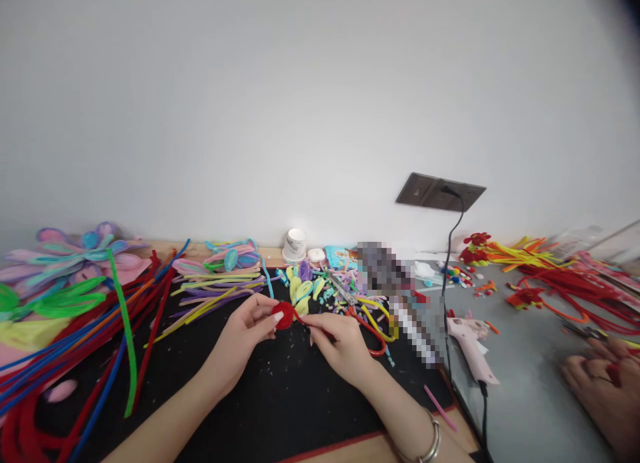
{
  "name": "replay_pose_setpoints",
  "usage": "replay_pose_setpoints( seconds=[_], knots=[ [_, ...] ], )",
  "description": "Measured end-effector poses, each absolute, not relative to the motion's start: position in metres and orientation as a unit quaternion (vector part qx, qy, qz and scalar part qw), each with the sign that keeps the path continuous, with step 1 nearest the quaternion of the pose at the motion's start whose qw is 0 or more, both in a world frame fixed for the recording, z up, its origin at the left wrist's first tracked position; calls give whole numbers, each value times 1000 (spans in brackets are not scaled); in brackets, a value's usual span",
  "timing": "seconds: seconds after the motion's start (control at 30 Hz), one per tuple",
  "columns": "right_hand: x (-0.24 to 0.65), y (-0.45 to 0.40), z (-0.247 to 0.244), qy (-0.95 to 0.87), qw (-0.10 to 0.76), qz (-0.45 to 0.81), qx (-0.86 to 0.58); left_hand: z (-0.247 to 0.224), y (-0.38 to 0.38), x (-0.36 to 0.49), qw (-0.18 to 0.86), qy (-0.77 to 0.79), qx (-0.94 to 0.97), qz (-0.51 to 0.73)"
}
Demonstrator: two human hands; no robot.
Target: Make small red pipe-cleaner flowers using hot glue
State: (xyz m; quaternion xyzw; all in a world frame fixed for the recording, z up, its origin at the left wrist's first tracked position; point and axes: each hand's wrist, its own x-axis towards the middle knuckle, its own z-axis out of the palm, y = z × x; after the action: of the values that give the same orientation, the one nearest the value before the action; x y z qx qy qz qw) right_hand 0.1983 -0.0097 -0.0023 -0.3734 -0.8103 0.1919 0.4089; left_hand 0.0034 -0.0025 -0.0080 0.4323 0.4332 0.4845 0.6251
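Between thumb and fingers, my left hand (250, 333) holds a red pipe cleaner coil (285, 315), wound into a flat round disc. My right hand (340, 343) pinches the loose end of the same red pipe cleaner just to the right of the disc. Both hands are raised over the black mat (280, 396). Just beyond them lie yellow pipe cleaner petals (301, 293) and many short cut pieces. A pair of scissors (370, 328) with red handles lies behind my right hand, partly hidden by it.
Bundles of long pipe cleaners (100, 343) cover the left side, beside finished flowers (90, 250). A paper cup (295, 243) stands by the wall. On the right are a pink glue gun (470, 350), its black cord (447, 283) and another person's hands (605, 376).
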Motion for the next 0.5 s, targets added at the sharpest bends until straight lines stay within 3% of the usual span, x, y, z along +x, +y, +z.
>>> replay_pose_setpoints(
  seconds=[0.5],
  knots=[
    [194, -11, -10, -818, 402, 160, -379, -6, -5, 3, 640, 425, 424, 479]
  ],
)
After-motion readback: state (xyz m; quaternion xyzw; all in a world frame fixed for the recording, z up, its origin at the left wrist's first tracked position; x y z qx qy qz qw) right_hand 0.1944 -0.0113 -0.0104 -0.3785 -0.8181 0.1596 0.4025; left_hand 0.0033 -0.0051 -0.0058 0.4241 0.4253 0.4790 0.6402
